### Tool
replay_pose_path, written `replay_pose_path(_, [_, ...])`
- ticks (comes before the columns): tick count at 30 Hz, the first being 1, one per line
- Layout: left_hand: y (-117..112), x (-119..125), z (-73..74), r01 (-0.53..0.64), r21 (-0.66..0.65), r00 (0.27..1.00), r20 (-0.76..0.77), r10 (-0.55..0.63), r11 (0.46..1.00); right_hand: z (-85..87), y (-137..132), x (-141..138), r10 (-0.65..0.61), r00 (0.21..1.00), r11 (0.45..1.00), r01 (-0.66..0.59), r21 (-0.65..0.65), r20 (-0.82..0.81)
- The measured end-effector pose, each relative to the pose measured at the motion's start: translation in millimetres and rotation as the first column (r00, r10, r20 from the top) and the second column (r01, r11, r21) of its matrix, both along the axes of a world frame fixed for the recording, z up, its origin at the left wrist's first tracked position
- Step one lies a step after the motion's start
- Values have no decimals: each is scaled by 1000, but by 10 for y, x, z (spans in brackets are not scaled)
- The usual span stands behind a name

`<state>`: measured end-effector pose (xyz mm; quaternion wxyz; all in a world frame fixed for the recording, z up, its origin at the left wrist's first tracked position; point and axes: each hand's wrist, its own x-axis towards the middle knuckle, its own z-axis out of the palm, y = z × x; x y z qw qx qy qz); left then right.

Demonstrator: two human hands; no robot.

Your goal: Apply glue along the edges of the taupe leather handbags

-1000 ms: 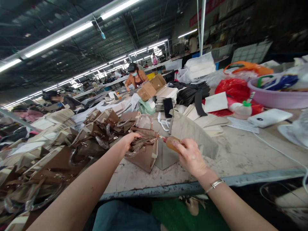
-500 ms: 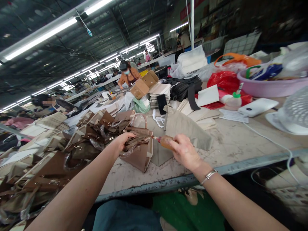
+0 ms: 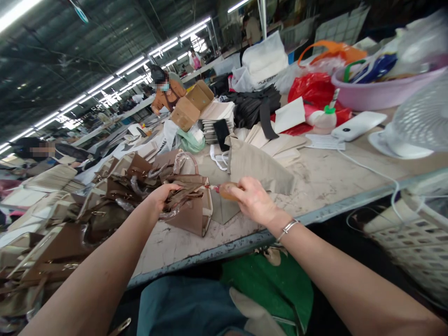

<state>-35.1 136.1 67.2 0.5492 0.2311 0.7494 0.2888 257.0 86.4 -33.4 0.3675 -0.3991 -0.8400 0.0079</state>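
A brown handbag (image 3: 189, 213) with a pale edge stands near the table's front. My left hand (image 3: 164, 195) is closed on its upper part, where brown straps and clear plastic wrap bunch up. In my right hand (image 3: 257, 198) is a tool with a thick wooden handle (image 3: 228, 190). Its thin shaft, reddish and whitish near the handle, points left and meets the bag's upper right edge. Whether the tip has gone into the bag I cannot tell. Beneath and behind the bag lies grey-beige sheet material (image 3: 259, 163).
Many similar brown bags (image 3: 66, 247) crowd the left. Behind are a dark phone (image 3: 221, 134), cardboard boxes (image 3: 185, 113) and black strips (image 3: 252, 109). To the right are a white phone (image 3: 360, 125), a bottle (image 3: 324, 120), a pink basin (image 3: 371, 95) and a fan (image 3: 420, 121). A co-worker (image 3: 170, 93) stands across the table.
The whole view has shifted, so the table and things appear farther left and higher. Both hands keep their hold, and the tool stays at the handbag's upper right edge.
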Motion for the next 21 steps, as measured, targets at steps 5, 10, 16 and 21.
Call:
replay_pose_path(5, [5, -20, -18, 37, -6, 996, -77, -37, 999, 34, 30, 18, -39, 999, 999, 39, 5, -22])
replay_pose_path(10, [23, -64, -56, 48, 15, 992, -116, -46, 999, 25, 28, 45, -30, 999, 997, 33, 73, -45])
replay_pose_path(16, [24, -78, -47, 84, 11, 991, -101, -82, 996, -25, -7, 95, 26, 999, 999, -25, 43, -20])
replay_pose_path(21, [21, -111, -58, 104, 14, 989, -106, -102, 995, -35, -20, 66, 26, 1000, 1000, -26, 16, 4])
